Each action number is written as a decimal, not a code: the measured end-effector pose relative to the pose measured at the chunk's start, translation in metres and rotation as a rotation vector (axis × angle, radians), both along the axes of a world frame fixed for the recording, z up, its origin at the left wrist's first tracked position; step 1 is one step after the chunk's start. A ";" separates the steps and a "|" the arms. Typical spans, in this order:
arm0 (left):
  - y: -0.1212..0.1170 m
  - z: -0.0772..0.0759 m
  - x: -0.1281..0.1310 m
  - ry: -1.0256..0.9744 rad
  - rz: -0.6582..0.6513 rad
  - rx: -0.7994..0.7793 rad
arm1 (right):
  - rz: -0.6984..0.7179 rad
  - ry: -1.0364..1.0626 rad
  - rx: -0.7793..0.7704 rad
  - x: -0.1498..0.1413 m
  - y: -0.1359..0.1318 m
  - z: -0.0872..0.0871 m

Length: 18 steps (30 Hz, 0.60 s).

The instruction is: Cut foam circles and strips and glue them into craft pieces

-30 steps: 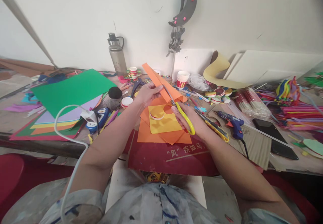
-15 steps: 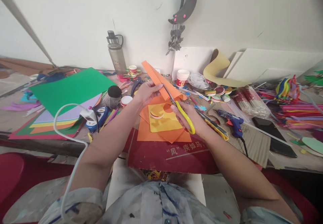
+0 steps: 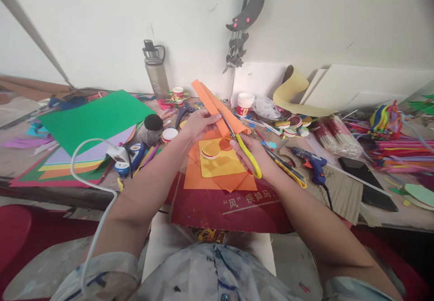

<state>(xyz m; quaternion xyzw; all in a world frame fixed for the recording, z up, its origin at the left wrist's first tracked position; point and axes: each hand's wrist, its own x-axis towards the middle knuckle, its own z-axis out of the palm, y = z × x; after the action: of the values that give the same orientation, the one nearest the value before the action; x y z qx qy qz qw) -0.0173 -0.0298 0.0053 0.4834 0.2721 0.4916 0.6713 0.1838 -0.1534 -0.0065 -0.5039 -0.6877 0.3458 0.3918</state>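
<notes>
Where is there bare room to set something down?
Mainly the front of the red board, between the orange sheets and its near edge, bare but for lettering. The green sheet left of the bottle also has a bare middle. Crowded: around the scissors and yellow sheet, and rightward among the cutter, glue gun and phone.

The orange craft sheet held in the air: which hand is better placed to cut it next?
Probably the right hand: it holds the yellow-handled scissors, blades at the orange craft sheet, while the left hand grips that sheet.
</notes>
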 end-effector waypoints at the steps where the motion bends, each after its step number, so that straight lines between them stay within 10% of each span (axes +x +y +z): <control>1: 0.000 0.000 0.000 0.000 -0.004 0.005 | 0.000 -0.001 -0.002 0.000 0.001 0.000; 18: 0.001 0.010 -0.007 -0.046 0.126 -0.001 | 0.017 0.033 -0.053 0.000 0.000 0.001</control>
<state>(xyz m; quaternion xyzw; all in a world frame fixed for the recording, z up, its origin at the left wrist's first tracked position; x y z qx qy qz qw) -0.0244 -0.0286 0.0155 0.4533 0.2867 0.5439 0.6454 0.1839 -0.1533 -0.0055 -0.5026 -0.6760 0.3753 0.3866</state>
